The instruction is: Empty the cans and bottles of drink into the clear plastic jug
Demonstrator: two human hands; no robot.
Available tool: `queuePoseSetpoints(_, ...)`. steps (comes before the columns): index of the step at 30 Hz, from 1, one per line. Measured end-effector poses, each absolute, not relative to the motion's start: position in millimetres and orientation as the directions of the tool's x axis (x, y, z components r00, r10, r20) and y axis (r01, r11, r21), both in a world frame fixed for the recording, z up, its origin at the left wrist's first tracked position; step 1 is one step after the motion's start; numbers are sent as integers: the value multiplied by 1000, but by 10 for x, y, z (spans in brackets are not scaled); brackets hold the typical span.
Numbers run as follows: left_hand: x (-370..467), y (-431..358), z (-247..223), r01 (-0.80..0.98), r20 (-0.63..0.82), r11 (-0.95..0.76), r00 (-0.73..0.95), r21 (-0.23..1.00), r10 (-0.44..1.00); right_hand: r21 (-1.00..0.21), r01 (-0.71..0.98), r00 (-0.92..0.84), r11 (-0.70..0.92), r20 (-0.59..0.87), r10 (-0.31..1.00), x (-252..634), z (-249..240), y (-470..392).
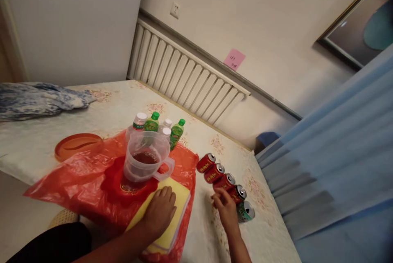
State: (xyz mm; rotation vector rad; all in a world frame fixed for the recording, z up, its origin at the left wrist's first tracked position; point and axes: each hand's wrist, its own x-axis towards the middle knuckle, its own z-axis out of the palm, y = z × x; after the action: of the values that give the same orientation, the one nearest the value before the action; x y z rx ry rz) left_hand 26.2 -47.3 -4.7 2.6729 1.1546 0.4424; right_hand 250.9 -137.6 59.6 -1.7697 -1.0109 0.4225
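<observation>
My left hand (161,210) rests palm down on a yellow pad (177,215), its fingers lying flat near the pad's upper edge. Just behind it, a clear plastic jug (144,160) with dark liquid stands on a red scalloped dish (113,191). My right hand (225,207) is beside a row of cans, near the red can (224,182); its fingers are bent, thumb and index finger close together, and anything between them is too small to make out. A green can (245,212) ends the row nearest me.
Several bottles, among them a green-capped bottle (177,132), stand behind the jug. A red plastic bag (89,177) lies under the dish and pad, with an orange lid (76,144) to its left. Crumpled cloth (39,100) lies far left; a blue curtain (319,152) hangs right.
</observation>
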Motion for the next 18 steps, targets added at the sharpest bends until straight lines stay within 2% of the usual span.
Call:
queuePoseSetpoints(3,257,-463,-118,663,207,-680,651,314,731,-872,490,445,-18,232,865,2337,1046,-791)
queuePoseSetpoints(7,248,-426,-147,615,256,-700,657,363,709,-743,661,290,106,383,877,2162,1461,58)
queuePoseSetpoints(10,205,-394,-136,560,315,-720,654,409,688,-553,823,194,130,488,851,2039,1621,659)
queuePoseSetpoints(13,136,-370,-117,481,355,-757,681,443,641,-313,934,13,174,517,856,1882,1707,1109)
queuePoseSetpoints(16,76,-365,-99,369,409,-811,722,454,558,-98,985,-81,144,474,877,1711,1758,1381)
queuePoseSetpoints(18,55,-367,-89,321,438,-828,729,461,526,-15,995,-81,94,382,921,1626,1772,1482)
